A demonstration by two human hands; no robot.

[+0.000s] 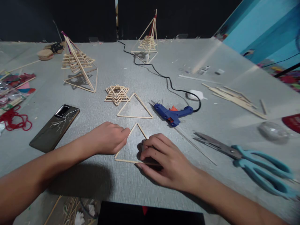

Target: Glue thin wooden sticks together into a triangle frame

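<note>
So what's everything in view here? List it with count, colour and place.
Table: 1, grey, beneath the work
Stick pyramids: 2, pale wood, back left and back centre
Star stack: 1, pale wood, centre
Stick triangles: 2, pale wood, one at the hands, one beyond
Glue gun: 1, blue, right of the far triangle
Cord: 1, black, from gun to back
Scissors: 1, light-blue handles, right
Phone: 1, dark, left
String: tangle, red, far left
Loose sticks: several, pale, right
Small scraps: too blurred to count
Left hand: 1, bare, at near triangle's left side
Right hand: 1, bare, over its right side
</note>
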